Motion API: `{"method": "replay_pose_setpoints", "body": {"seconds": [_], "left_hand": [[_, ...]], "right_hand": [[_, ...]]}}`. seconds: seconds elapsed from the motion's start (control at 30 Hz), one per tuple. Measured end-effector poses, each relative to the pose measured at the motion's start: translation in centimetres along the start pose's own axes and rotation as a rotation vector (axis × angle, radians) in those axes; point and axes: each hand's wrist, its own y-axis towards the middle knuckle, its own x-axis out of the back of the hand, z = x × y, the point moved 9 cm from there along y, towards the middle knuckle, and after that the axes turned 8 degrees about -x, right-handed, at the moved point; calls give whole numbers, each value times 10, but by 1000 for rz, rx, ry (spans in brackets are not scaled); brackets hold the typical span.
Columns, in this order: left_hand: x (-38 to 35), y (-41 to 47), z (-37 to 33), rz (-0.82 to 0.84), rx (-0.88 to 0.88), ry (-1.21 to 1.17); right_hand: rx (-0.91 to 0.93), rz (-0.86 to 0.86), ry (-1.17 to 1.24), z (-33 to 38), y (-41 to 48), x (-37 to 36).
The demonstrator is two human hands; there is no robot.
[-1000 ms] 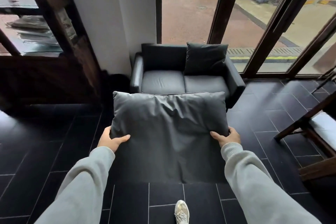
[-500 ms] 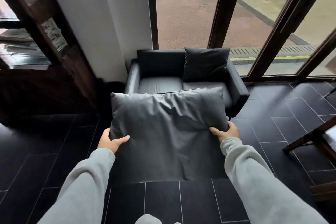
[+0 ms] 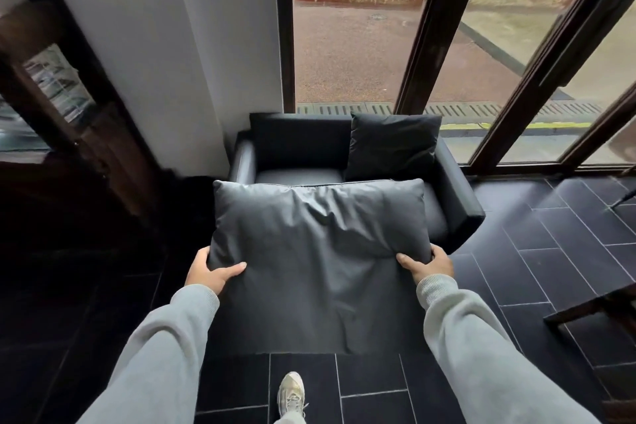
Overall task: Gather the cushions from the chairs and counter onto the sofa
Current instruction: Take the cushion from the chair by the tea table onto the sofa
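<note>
I hold a large dark grey cushion (image 3: 316, 251) out in front of me, above the floor and just short of the sofa. My left hand (image 3: 210, 272) grips its left edge and my right hand (image 3: 425, 263) grips its right edge, thumbs on top. The black two-seat sofa (image 3: 457, 203) stands ahead under the window, its seat partly hidden by the held cushion. A black cushion (image 3: 392, 144) leans upright against the sofa's right backrest; the left seat (image 3: 297, 175) is bare.
A white wall column (image 3: 179, 62) and dark wooden cabinet (image 3: 86, 134) stand left of the sofa. Tall windows with dark frames (image 3: 423, 38) run behind it. A dark wooden chair (image 3: 592, 306) juts in at the right. My shoe (image 3: 290, 392) is on the black tiled floor.
I have walked closer to the sofa with the cushion held in both hands; the sofa now looms larger and the cushion's top edge overlaps its seat. The chair at right has slid mostly out of view.
</note>
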Motion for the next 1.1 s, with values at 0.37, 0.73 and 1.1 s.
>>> {"method": "replay_pose_setpoints", "body": {"seconds": [0.37, 0.73, 1.1], "left_hand": [[7, 130, -46, 27, 9, 26], [-19, 215, -61, 15, 64, 27], [-96, 318, -98, -22, 106, 61]], "right_hand": [[38, -56, -30, 102, 41, -68], [25, -43, -73, 156, 114, -109], [-25, 41, -45, 212, 248, -143]]}}
